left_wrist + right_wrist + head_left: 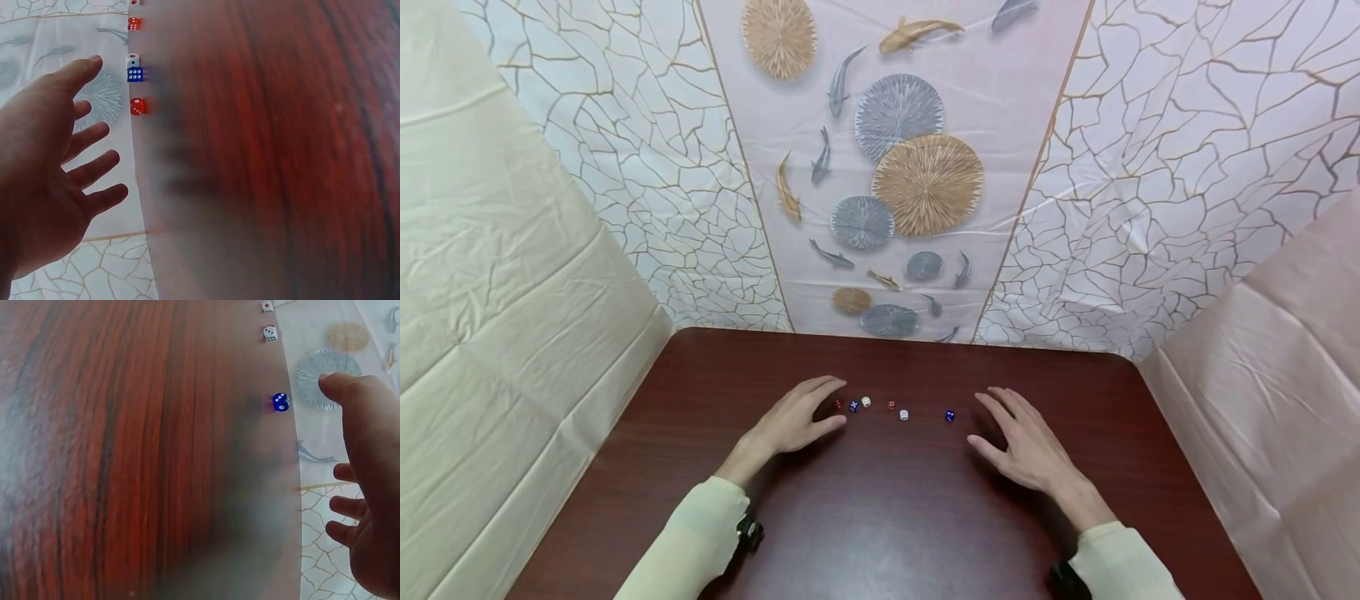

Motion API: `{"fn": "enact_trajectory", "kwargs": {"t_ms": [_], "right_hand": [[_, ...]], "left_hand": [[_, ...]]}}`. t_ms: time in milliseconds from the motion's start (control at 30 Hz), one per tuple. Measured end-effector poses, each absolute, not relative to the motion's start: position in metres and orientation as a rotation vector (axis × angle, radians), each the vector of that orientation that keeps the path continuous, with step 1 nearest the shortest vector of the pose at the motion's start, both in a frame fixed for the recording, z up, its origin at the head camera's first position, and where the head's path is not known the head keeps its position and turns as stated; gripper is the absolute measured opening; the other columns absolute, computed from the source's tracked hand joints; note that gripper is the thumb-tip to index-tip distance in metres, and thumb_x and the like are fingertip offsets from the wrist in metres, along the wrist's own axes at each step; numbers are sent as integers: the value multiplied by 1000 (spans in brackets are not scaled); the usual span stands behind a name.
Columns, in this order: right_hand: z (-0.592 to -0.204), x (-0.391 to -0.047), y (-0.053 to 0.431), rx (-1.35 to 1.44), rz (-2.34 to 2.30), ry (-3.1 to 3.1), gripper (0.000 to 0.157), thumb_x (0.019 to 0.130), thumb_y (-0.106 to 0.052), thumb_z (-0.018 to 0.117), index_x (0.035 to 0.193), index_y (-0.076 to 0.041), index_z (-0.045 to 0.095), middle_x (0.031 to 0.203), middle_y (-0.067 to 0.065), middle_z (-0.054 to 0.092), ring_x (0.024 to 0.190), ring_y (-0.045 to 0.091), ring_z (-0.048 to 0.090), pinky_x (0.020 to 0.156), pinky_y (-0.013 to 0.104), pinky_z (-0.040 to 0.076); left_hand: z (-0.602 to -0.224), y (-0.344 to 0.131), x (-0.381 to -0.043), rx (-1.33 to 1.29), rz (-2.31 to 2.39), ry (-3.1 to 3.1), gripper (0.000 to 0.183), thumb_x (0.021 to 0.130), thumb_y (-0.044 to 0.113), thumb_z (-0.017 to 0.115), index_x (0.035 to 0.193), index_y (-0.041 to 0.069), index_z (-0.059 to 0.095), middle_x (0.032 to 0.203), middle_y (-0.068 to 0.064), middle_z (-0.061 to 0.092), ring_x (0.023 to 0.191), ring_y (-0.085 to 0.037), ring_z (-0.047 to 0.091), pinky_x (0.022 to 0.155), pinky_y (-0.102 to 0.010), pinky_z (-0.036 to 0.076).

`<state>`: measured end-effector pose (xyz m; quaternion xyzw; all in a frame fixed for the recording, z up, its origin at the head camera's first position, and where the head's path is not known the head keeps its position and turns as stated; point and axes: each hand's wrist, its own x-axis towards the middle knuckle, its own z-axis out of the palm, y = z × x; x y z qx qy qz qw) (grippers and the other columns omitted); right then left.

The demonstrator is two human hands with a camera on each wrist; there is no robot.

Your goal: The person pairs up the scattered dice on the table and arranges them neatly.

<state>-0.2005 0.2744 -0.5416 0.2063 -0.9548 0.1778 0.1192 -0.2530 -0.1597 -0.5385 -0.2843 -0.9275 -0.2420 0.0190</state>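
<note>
Several small dice lie in a loose row on the dark red-brown table (880,492). Nearest my left hand (792,419) are a red die (838,404), a blue die (853,407) and a white die (866,402). Toward the middle lie another red die (892,405) and another white die (903,414). A second blue die (950,415) sits by itself, left of my right hand (1026,442). Both hands hold nothing, thumbs apart from the fingers. In the left wrist view, the left fingers (94,172) are spread and apart from the dice.
A patterned cloth (917,275) with fish and round leaf shapes hangs behind the table's far edge. Pale cloth walls stand at the left (512,292) and right (1262,375). Dark devices are strapped at both wrists, below pale sleeves (688,533).
</note>
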Motion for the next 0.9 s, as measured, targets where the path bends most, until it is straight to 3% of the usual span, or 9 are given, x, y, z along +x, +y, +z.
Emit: {"fn": "enact_trajectory", "kwargs": {"t_ms": [433,900], "right_hand": [[-546,-212,267,562,630,-2817,72,102,-42,83,161,-8,60,162,22,61,154,48,53,124,71,44],[-550,-222,259,550,698,-2825,64,99,-33,86,152,-4,66,157,25,65,149,49,57,124,67,46]], "left_hand": [[-543,-145,-265,-901,-775,-2900,62,107,29,80,160,4,60,164,-22,61,156,-40,58,130,-58,46],[-550,-138,-276,-934,-748,-2902,36,107,19,79,140,6,74,145,-13,75,141,-34,69,121,-53,55]]}}
